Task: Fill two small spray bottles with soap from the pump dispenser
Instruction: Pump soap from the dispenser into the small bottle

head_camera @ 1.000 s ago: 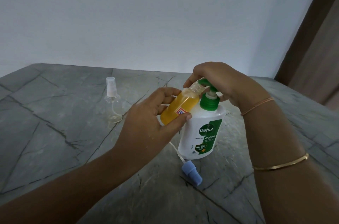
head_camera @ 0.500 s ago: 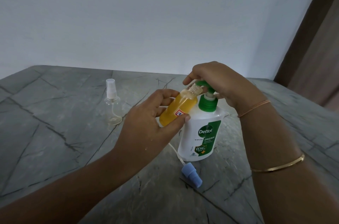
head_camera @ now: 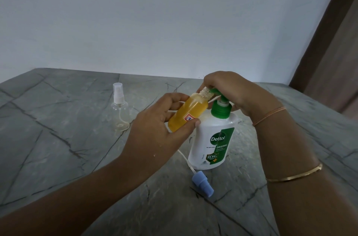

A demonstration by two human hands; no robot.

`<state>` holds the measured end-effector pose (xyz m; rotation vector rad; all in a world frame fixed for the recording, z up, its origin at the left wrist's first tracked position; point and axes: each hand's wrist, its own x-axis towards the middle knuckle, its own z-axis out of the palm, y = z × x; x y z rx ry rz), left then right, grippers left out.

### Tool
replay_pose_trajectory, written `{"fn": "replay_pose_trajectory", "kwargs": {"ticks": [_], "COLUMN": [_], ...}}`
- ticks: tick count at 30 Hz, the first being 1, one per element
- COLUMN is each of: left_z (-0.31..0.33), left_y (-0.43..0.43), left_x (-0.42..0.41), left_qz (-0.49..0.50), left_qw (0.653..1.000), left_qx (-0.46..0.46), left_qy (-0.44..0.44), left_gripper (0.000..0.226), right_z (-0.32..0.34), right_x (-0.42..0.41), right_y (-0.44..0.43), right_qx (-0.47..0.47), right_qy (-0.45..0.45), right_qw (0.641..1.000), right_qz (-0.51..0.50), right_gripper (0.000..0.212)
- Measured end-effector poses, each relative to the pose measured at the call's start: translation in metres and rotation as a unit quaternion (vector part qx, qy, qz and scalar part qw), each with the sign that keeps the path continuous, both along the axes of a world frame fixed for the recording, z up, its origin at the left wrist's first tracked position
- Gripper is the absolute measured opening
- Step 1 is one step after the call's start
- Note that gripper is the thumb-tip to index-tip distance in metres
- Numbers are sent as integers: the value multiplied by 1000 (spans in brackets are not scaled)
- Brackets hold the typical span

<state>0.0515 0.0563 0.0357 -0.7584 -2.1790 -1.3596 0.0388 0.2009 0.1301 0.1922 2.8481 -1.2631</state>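
My left hand (head_camera: 158, 129) grips the uncapped yellow bottle (head_camera: 186, 113), tilted so its mouth meets the spout of the pump dispenser (head_camera: 211, 144), right hand (head_camera: 232, 90) curled over its head to press, I judge — clear bottle (head_camera: 120, 112) left of the dispenser, blue cap (head_camera: 202, 182) in front.

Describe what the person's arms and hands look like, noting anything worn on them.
Both forearms are bare: no sleeves, no gloves. Behind the right hand sit a thin orange thread at the wrist and a slim gold bangle further up. The left hand shows no ring or band, only small droplets on its back.
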Motion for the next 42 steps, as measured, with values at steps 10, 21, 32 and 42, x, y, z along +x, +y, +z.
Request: {"fn": "replay_pose_trajectory", "kwargs": {"ticks": [10, 21, 32, 42], "left_z": [-2, -2, 0, -1], "left_y": [-2, -4, -3, -3], "left_x": [-1, -2, 0, -2], "left_qz": [-1, -3, -2, 6], "left_qw": [1000, 1000, 1000, 1000], "left_qx": [3, 3, -4, 2], "left_qy": [1, 0, -7, 7], "left_gripper": [39, 38, 33, 36], "right_z": [5, 1, 5, -2], "right_x": [1, 4, 4, -1], "right_y": [-2, -1, -1, 1], "right_qx": [17, -16, 13, -3], "right_qy": [47, -4, 45, 8], "right_qw": [999, 1000, 999, 1000], "right_qz": [0, 6, 16, 7], "right_gripper": [36, 24, 36, 38]}}
